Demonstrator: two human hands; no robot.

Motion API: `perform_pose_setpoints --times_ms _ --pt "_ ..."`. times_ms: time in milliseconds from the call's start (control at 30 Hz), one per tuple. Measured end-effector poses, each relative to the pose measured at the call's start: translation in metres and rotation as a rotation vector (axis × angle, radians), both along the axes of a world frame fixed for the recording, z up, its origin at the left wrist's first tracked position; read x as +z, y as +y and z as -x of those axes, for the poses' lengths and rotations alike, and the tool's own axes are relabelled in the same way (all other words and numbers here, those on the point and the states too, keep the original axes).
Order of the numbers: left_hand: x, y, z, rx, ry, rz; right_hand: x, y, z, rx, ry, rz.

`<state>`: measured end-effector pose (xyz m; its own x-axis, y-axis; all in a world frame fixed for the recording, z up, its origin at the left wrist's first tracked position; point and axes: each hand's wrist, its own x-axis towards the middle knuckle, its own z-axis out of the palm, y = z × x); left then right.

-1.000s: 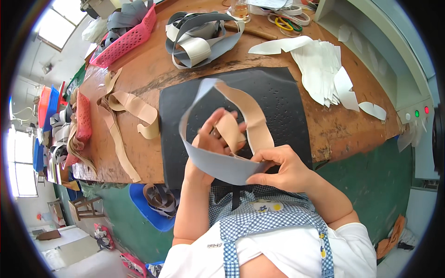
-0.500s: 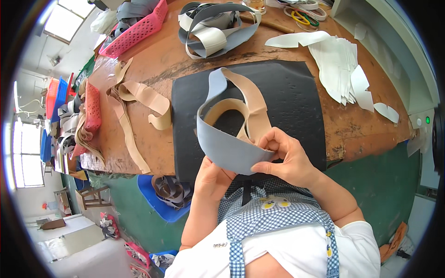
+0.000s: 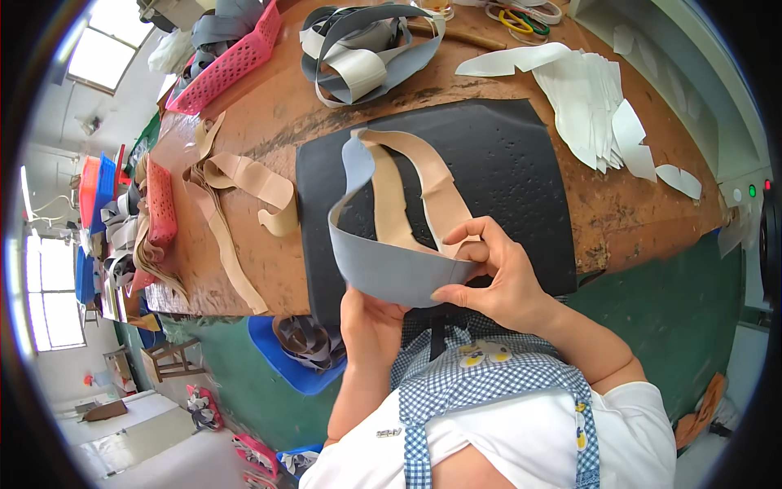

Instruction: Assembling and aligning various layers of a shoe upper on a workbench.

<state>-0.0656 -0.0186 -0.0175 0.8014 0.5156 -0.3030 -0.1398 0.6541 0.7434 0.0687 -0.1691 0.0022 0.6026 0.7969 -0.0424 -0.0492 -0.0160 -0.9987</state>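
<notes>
Between my hands a wide leather-like strip (image 3: 389,269), grey-blue on one face and tan on the other, is bent into a standing loop. Its far bend rests over the black mat (image 3: 521,179). My right hand (image 3: 501,277) pinches the strip's near right part, thumb on the grey face and curled fingers at the tan side. Below the near edge, my left hand (image 3: 368,322) supports the strip from underneath; its fingertips are partly hidden behind it.
Tan strips (image 3: 244,183) lie left of the mat, beside a pink basket (image 3: 161,204). A grey strip roll (image 3: 358,73), white cut pieces (image 3: 578,106) and scissors (image 3: 517,20) lie farther back. A blue bin (image 3: 305,371) of strips stands below the table edge.
The tan inner part of the strip has gone from a round curl to a longer, straighter band. Both hands keep their hold on the strip; the whole view has shifted slightly.
</notes>
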Motion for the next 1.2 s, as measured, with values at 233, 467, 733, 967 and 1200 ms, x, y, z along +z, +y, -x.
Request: perform_pose_setpoints --times_ms 233,467,733,967,1200 --pt "-0.014 0.006 0.011 0.036 -0.132 -0.254 0.001 0.001 0.004 0.094 0.185 0.025" --pt "0.004 0.010 -0.003 0.022 0.003 -0.372 -0.008 0.006 0.007 0.066 -0.197 -0.023" --pt "0.001 0.008 -0.006 0.027 0.083 -0.318 -0.021 0.009 0.011 -0.035 -0.440 -0.054" --pt "-0.004 -0.005 -0.001 0.009 0.230 -0.538 -0.005 0.004 0.008 -0.044 -0.459 0.185" --pt "-0.001 0.009 -0.010 -0.005 0.156 -0.221 -0.012 -0.005 0.002 -0.007 -0.390 0.227"
